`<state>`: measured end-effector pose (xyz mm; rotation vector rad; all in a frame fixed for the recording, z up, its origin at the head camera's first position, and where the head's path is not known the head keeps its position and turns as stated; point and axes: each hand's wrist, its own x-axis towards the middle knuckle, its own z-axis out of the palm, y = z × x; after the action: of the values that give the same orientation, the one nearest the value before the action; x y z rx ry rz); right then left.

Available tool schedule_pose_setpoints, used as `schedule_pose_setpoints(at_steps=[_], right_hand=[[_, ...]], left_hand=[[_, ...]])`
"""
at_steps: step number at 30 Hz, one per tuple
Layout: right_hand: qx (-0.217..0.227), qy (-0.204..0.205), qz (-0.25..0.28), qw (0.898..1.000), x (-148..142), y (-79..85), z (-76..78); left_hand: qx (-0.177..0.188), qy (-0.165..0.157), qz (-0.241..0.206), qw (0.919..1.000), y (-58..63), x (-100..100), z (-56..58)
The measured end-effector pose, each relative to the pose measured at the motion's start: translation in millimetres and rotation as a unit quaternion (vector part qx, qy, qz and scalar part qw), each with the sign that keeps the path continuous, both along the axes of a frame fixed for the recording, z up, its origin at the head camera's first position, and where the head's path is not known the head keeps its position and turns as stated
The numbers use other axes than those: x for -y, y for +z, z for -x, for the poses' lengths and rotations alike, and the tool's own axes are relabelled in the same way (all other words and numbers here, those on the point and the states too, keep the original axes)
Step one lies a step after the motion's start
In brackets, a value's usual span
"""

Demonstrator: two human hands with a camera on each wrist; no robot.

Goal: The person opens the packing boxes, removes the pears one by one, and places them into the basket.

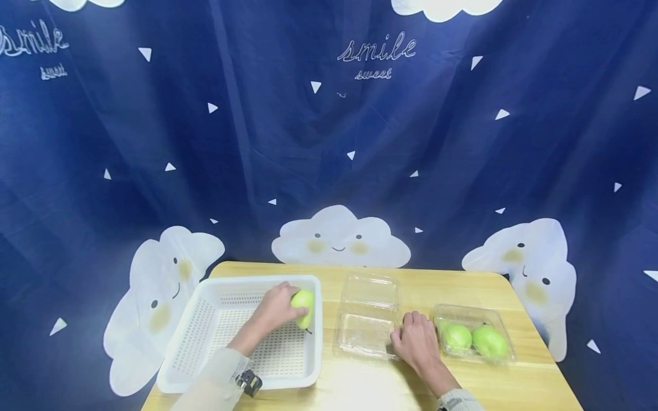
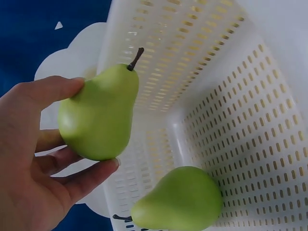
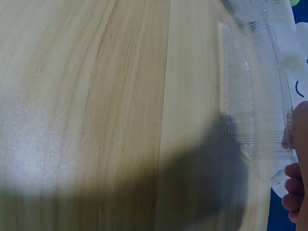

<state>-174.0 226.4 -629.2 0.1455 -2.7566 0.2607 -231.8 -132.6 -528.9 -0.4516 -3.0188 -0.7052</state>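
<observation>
In the head view my left hand [image 1: 280, 311] is over the right side of a white slotted plastic basket [image 1: 172, 365]. Thumb and fingers grip a green pear [image 2: 101, 113], its dark stem pointing away from the palm. A second green pear [image 2: 178, 199] lies in the basket in the left wrist view; the head view hides it. My right hand [image 1: 418, 342] is at the right edge of an opened clear plastic container [image 1: 362, 334]. Its thumb and a finger pinch that edge [image 3: 288, 127], the other fingers curled below.
Right of my right hand, a second clear plastic container [image 1: 496, 317] holds two green fruits [image 1: 488, 341]. Everything stands on a light wooden table [image 1: 354, 382]. Behind its far edge hangs a dark blue curtain [image 1: 308, 142] with white clouds.
</observation>
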Motion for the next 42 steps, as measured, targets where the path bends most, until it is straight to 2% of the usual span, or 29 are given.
schedule_pose_setpoints(at_steps=[4,11,18,29,34,42], right_hand=[[0.0,0.001,0.002,1.0,0,0.3,1.0],[-0.018,0.002,-0.003,1.0,1,-1.4,3.6],[-0.016,0.008,0.0,1.0,1,-1.0,5.0],[-0.011,0.008,-0.013,1.0,0,1.5,5.4],[-0.016,0.011,-0.014,1.0,-1,-0.4,6.3],[-0.01,0.007,-0.012,1.0,-1,-2.0,7.9]], left_hand=[[0.001,-0.001,0.017,0.9999,-4.9,-2,-0.5],[-0.006,-0.023,0.071,0.9972,-14.0,-3,0.4],[-0.012,-0.026,0.091,0.9954,-20.0,-4,4.6],[0.026,-0.031,0.097,0.9945,-21.9,-9,11.4],[0.044,-0.022,0.108,0.9929,-24.4,-11,13.6],[0.066,-0.013,0.105,0.9922,-23.8,-14,12.4]])
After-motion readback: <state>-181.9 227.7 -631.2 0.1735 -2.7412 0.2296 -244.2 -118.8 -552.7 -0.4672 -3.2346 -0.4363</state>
